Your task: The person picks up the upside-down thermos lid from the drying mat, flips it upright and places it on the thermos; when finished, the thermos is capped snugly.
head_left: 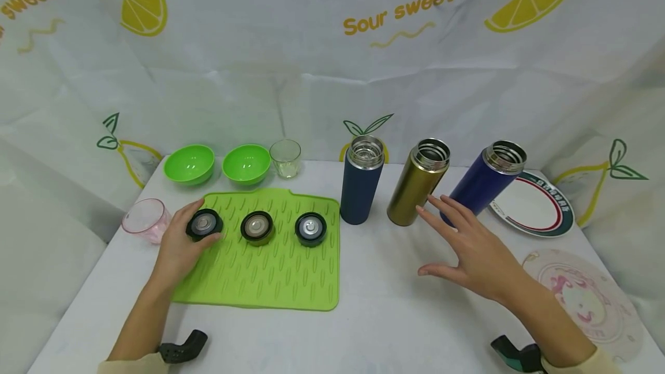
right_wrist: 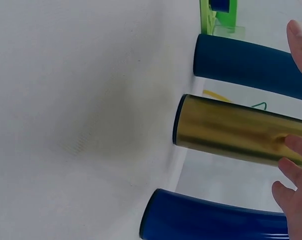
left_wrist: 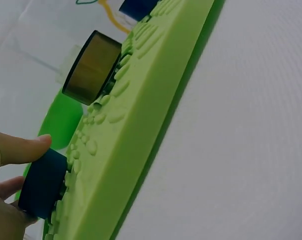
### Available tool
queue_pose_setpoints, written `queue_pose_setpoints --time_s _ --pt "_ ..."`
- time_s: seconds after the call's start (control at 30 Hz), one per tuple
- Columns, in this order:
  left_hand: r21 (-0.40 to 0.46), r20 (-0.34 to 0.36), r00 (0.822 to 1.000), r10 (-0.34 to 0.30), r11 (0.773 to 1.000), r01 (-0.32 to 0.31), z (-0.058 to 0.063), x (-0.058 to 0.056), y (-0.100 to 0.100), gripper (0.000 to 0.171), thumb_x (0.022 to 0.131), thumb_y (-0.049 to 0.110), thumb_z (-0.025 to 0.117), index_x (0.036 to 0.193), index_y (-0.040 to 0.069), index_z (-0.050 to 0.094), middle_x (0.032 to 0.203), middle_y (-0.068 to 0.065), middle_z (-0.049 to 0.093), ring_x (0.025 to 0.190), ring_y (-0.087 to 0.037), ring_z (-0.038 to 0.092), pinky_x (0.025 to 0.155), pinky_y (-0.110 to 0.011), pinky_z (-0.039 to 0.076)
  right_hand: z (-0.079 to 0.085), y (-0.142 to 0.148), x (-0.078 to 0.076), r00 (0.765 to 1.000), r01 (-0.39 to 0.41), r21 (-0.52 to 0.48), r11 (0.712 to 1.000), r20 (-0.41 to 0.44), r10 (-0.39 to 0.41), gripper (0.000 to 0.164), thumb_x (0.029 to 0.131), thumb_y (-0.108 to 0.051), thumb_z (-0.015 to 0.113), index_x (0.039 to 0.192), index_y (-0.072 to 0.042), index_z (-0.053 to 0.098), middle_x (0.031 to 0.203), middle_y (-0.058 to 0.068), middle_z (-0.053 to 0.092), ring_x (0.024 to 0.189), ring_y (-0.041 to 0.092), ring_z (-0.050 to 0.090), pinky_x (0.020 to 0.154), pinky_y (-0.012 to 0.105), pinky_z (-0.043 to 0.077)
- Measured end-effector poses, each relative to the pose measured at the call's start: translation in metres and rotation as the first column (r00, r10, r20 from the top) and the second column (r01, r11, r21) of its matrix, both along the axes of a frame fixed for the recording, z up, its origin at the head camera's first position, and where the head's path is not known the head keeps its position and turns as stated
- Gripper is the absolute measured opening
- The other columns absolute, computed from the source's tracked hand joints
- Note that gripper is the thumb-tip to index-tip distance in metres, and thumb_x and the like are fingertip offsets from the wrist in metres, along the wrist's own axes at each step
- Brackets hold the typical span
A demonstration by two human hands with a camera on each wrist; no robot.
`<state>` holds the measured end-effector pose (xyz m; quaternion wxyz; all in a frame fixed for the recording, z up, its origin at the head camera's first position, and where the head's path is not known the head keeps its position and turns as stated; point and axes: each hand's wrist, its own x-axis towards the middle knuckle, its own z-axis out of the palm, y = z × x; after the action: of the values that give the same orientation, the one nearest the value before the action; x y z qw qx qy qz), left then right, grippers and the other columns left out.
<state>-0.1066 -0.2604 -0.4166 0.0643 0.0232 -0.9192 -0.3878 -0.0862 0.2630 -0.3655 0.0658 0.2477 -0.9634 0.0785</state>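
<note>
My left hand pinches a dark blue bottle lid between thumb and fingers, at the upper left of the green mat. In the left wrist view that lid sits right at the mat's ridges. A gold-rimmed lid and another blue lid lie on the mat to its right, silver centres up. With fingers spread, my right hand hovers in front of the gold bottle and the purple-blue bottle. A navy bottle stands left of them. All three bottles are uncapped.
Two green bowls and a clear glass stand behind the mat. A pink glass is beside my left hand. On the right lie a dark-rimmed white plate and a pink-patterned round plate. A printed white cloth hangs behind.
</note>
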Motion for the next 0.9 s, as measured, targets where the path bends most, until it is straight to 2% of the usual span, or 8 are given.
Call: queue_pose_setpoints --time_s 0.17,0.33,0.5,0.73,0.9 --pt "0.031 0.033 0.998 0.044 0.998 -0.045 -0.004 0.001 0.000 0.083 0.087 0.003 0.077 0.158 0.003 0.034 0.159 -0.032 0.035 0.148 -0.053 0.031 0.121 -0.067 0.027 -0.002 0.000 0.000 1.000 -0.011 0.002 1.000 -0.009 0.011 0.101 0.077 -0.067 0.077 0.160 -0.030 0.034 0.169 0.008 0.028 0.152 0.038 0.029 0.103 0.071 0.047" --pt "0.087 0.058 0.998 0.033 0.995 -0.038 -0.004 0.001 0.002 0.081 0.088 0.002 0.076 0.157 -0.002 0.034 0.160 -0.032 0.033 0.150 -0.050 0.030 0.122 -0.060 0.030 -0.002 -0.001 0.000 1.000 -0.012 0.007 1.000 -0.008 0.012 0.101 0.077 -0.067 0.077 0.160 -0.030 0.033 0.169 0.008 0.028 0.152 0.039 0.029 0.103 0.071 0.046" --pt "0.157 0.081 0.997 0.017 0.987 -0.030 -0.006 -0.002 0.004 0.076 0.088 -0.001 0.075 0.153 -0.009 0.037 0.160 -0.032 0.032 0.152 -0.048 0.029 0.124 -0.054 0.028 -0.003 -0.001 0.001 1.000 -0.011 0.004 1.000 -0.008 0.011 0.101 0.077 -0.067 0.077 0.160 -0.032 0.032 0.169 0.008 0.028 0.152 0.039 0.030 0.104 0.071 0.046" --pt "0.169 0.092 0.996 0.020 0.985 -0.035 -0.012 -0.006 0.005 0.074 0.087 0.001 0.078 0.151 -0.008 0.042 0.160 -0.029 0.035 0.152 -0.045 0.031 0.123 -0.052 0.031 -0.005 -0.001 0.000 1.000 -0.026 0.009 1.000 -0.015 0.026 0.101 0.077 -0.067 0.077 0.161 -0.032 0.032 0.168 0.008 0.029 0.151 0.040 0.031 0.103 0.070 0.047" --pt "0.156 0.062 0.998 0.002 0.988 -0.012 -0.008 -0.004 0.011 0.075 0.085 0.004 0.080 0.150 -0.004 0.045 0.159 -0.025 0.040 0.152 -0.043 0.034 0.120 -0.052 0.035 -0.005 -0.002 -0.001 0.999 -0.028 0.003 1.000 -0.031 0.029 0.101 0.077 -0.067 0.077 0.160 -0.031 0.033 0.168 0.009 0.029 0.150 0.040 0.032 0.102 0.069 0.049"
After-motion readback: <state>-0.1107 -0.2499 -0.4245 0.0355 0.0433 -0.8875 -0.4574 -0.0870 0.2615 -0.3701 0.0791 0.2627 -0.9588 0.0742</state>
